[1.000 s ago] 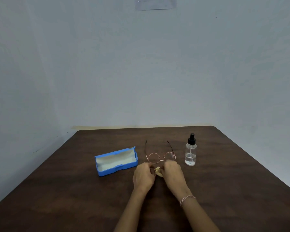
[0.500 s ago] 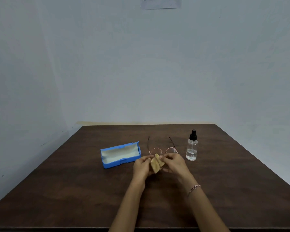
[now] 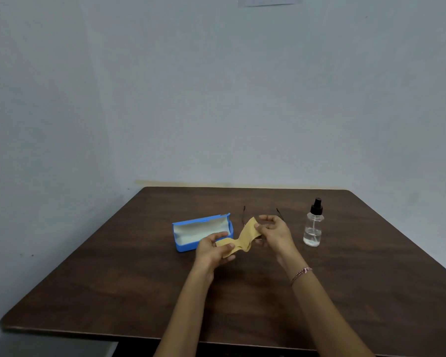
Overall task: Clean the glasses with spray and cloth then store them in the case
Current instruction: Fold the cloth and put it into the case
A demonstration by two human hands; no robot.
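Note:
A tan cleaning cloth point(image 3: 243, 237) is stretched out between my two hands above the table. My left hand point(image 3: 213, 249) pinches its near left end. My right hand point(image 3: 273, 233) pinches its far right end between thumb and fingers. The thin-framed glasses point(image 3: 243, 215) lie on the table behind the cloth; only their two temple arms show, the lenses are hidden by the cloth and my right hand. The blue case point(image 3: 202, 231) lies open with its pale lining up, just left of my left hand. A clear spray bottle point(image 3: 313, 226) with a black top stands upright to the right.
The dark wooden table point(image 3: 113, 279) stands against a pale wall, with its front edge near the bottom of the view and a rounded corner at the back right. A bracelet sits on my right wrist.
The folded cloth has been pulled open between my hands. My left hand moved left toward the case, my right hand moved up and right. The view shifted a little.

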